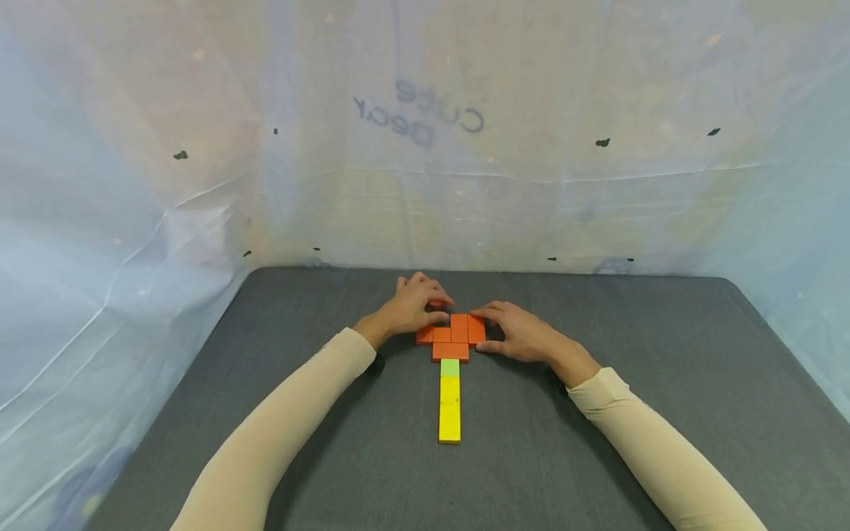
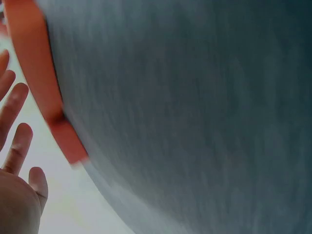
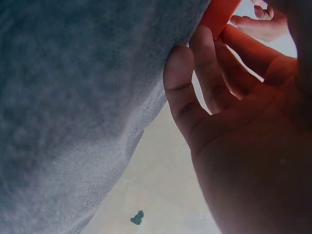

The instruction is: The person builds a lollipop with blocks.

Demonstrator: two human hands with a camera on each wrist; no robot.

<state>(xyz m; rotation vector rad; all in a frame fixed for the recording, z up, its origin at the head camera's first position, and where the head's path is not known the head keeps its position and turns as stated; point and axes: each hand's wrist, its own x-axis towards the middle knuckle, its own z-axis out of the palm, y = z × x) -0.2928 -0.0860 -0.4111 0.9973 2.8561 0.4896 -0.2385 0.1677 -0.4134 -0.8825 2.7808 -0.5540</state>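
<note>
In the head view, flat orange blocks (image 1: 450, 351) lie joined in a cluster on the dark table. Below the cluster, in line, come a light green block (image 1: 449, 367) and a yellow strip (image 1: 449, 413). My left hand (image 1: 413, 304) is over the cluster's upper left, pinching a small orange block (image 1: 436, 303) between thumb and fingers; its fingers partly cover it. At the right edge, my right hand (image 1: 521, 333) touches a taller orange block (image 1: 477, 330), index fingertip at its top and thumb by its lower corner. Orange pieces (image 2: 34, 58) blur in the left wrist view.
The grey-black table top (image 1: 299, 457) has rounded far corners. A pale translucent sheet (image 1: 425, 214) with mirrored lettering and small dark patches hangs behind it and along the sides.
</note>
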